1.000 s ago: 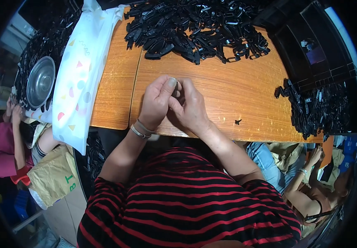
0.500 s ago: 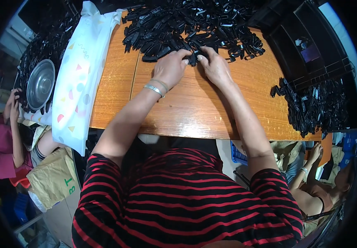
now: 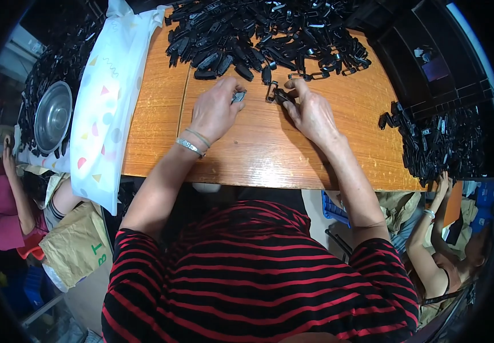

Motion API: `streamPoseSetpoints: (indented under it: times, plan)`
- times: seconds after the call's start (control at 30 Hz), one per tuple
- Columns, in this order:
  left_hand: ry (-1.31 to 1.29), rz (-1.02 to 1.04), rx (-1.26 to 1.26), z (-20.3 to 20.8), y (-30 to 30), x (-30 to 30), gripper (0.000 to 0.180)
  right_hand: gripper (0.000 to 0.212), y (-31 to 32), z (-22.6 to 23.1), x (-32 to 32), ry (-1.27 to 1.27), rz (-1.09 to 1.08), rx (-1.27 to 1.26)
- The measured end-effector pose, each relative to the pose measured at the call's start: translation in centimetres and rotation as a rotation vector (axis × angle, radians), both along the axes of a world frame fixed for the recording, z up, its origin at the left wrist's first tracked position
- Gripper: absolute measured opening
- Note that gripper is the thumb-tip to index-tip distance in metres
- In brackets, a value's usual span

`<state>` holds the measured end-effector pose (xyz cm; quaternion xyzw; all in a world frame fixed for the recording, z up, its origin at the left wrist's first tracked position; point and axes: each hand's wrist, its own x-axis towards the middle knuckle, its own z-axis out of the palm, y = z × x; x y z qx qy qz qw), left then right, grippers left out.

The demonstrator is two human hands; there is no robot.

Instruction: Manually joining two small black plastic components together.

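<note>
My left hand [image 3: 215,108] is closed around a small dark piece with a greyish face [image 3: 239,96], held just above the wooden table [image 3: 247,154]. A short gap away, my right hand [image 3: 314,112] pinches a black plastic part [image 3: 280,95] with an open loop at its end, pointing toward the left hand. Some of that part is hidden by the fingers. Just beyond both hands spreads a pile of black plastic parts [image 3: 224,43], some slim and solid, some with loop-shaped frames. Their exact kind I cannot tell.
A white plastic bag with coloured shapes [image 3: 107,114] covers the table's left side. Past it, a metal bowl [image 3: 52,117] sits among more black parts. Another black heap [image 3: 441,143] lies at right, below a dark bin [image 3: 430,57]. Co-workers sit on both sides.
Both hands have drawn back from the pile's near edge and moved apart, each now with a piece in it. At right, a co-worker's hands have risen to the table edge.
</note>
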<state>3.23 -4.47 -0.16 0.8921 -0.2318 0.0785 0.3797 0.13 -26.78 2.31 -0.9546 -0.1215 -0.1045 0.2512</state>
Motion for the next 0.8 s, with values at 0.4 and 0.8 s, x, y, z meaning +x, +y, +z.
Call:
streamPoseSetpoints:
  times: [0.4,0.8]
  plan:
    - [0.071,0.024,-0.011,-0.3,0.3,0.0,0.020,0.024,1.0,0.1,-0.6,0.017,-0.082,0.234]
    - [0.792,-0.113,-1.017,0.3,0.3,-2.0,0.025,0.024,4.3,0.3,-1.9,0.129,-0.087,0.696]
